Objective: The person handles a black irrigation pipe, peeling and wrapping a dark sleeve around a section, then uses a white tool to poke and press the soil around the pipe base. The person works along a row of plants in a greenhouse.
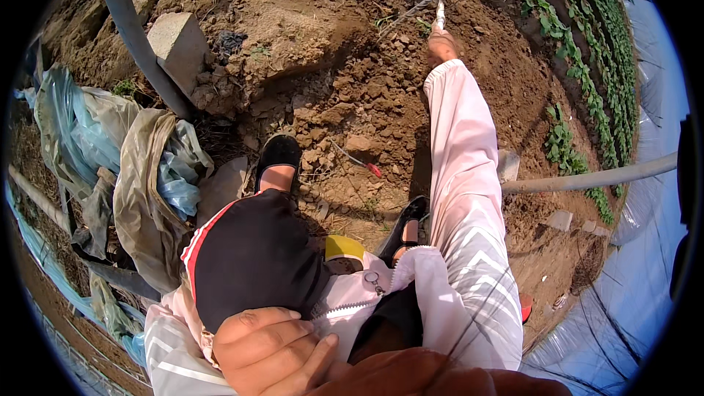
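My right hand (442, 46) reaches far forward in a pale pink sleeve and grips a thin white-handled tool (439, 12), whose tip meets the loose brown soil (352, 95) near a dry twig (418, 6). My left hand (268, 348) rests flat on my left knee, which is covered by black trousers with a red and white stripe (253, 257); it holds nothing. My feet in black shoes (279, 154) stand on the clods. A yellow object (343, 246) shows under me, partly hidden.
A grey pipe (136, 37) runs along the left beside a concrete block (180, 40). Crumpled plastic sheets (139, 169) lie at the left. Another pipe (587, 178) crosses the right. Rows of green plants (579, 59) line the right side. A red-tipped wire (373, 169) lies in the soil.
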A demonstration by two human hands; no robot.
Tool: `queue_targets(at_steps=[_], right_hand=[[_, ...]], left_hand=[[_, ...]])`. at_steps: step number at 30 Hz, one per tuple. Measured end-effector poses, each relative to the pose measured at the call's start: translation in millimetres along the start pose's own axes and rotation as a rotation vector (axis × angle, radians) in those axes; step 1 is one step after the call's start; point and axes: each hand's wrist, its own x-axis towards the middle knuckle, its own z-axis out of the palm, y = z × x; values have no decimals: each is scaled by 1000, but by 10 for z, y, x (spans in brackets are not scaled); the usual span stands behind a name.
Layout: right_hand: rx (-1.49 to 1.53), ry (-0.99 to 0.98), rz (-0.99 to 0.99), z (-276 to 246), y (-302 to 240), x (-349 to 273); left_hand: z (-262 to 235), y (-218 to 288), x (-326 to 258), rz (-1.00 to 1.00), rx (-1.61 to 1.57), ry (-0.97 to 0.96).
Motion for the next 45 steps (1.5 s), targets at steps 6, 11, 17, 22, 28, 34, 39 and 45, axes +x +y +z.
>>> queue_targets(at_steps=[6, 11, 17, 22, 28, 34, 39, 45], right_hand=[[-429, 68, -156, 345, 574, -749], [-437, -50, -49, -55, 867, -2777], [-388, 166, -222, -35, 640, -1791], [-21, -110, 143, 441, -331, -263], [-276, -55, -243, 756, 554, -276], [-400, -118, -141, 143, 908, -2475], [-362, -11, -109, 133, 778, -3417], [-429, 13, -96, 35, 719, -2270]], left_hand=[[5, -76, 89, -25, 38, -12], [8, -131, 55, -57, 69, 6], [39, -100, 92, -26, 50, 12], [197, 31, -223, 9, 134, 183], [187, -29, -236, -7, 116, 199], [-65, 165, 168, -232, 83, -95], [22, 209, -71, -160, 63, 34], [58, 279, 31, -82, -23, 10]])
